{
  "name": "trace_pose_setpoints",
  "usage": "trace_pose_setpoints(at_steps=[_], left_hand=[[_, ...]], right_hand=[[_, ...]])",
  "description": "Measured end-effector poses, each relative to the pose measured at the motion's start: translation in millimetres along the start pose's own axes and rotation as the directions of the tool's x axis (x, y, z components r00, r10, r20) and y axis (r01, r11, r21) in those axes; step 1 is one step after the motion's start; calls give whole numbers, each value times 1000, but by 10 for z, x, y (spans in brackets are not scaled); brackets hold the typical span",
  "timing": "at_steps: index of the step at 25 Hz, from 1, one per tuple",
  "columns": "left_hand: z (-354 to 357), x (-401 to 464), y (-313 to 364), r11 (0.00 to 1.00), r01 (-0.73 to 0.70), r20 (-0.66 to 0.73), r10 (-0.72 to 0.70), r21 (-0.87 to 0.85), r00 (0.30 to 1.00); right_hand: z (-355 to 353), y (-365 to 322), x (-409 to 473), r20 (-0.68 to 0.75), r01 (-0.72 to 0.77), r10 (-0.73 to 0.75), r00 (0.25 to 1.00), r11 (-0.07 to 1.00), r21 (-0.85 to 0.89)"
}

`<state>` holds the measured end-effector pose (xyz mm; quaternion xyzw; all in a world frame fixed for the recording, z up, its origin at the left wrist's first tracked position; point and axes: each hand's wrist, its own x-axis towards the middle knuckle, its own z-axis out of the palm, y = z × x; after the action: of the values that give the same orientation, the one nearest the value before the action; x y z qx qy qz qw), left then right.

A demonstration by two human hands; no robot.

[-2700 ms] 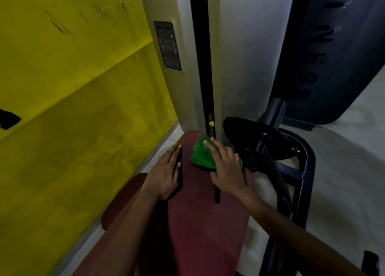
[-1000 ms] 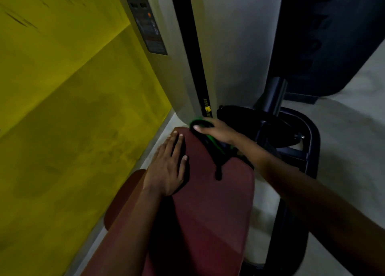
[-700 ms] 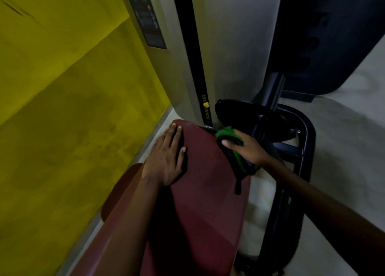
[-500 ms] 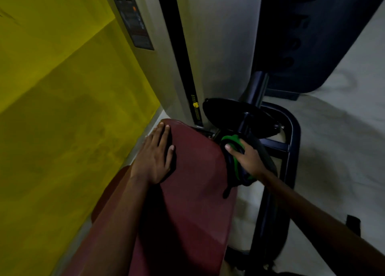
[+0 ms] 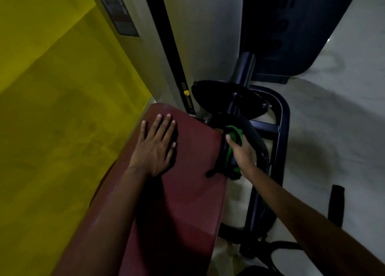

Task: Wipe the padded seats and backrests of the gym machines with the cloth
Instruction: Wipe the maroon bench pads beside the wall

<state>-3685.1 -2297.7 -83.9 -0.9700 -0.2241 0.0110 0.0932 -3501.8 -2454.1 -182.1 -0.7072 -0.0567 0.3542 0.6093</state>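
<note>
One cloth, two hands, one maroon pad.
Left hand [image 5: 155, 148] flat, fingers spread on pad [image 5: 187, 192]; right hand [image 5: 239, 152] grips green cloth [image 5: 233, 138] over pad's 3 o'clock edge, tight vs black frame [image 5: 281, 129]; yellow wall [image 5: 52, 109] at 9.

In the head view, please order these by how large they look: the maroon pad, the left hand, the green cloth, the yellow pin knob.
Largest to smallest, as they look:
1. maroon pad
2. left hand
3. green cloth, partly hidden by the right hand, so its real size is unsure
4. yellow pin knob
</note>
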Motion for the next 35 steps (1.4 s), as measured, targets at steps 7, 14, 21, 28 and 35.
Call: trace_pose_setpoints(at_steps=[7, 14, 21, 28, 35], left_hand=[[89, -287, 357, 990, -121, 20, 119, 69, 993], [52, -874, 563, 970, -241, 163, 233, 34, 959], [12, -1289, 665, 939, -343, 221, 331, 16, 917], [-18, -1253, 567, 908, -419, 249, 411, -24, 877], [-42, -1100, 497, 868, -493, 214, 493, -62, 843]], right_hand=[[36, 572, -766, -37, -86, 89, 995, 993, 86], [113, 464, -989, -127, -45, 54, 990, 996, 75], [122, 658, -1293, -129, -113, 125, 984, 989, 93], [197, 1081, -1934, -108, -172, 193, 975, 969, 175], [208, 708, -1502, -190, -115, 126, 974, 991, 70]])
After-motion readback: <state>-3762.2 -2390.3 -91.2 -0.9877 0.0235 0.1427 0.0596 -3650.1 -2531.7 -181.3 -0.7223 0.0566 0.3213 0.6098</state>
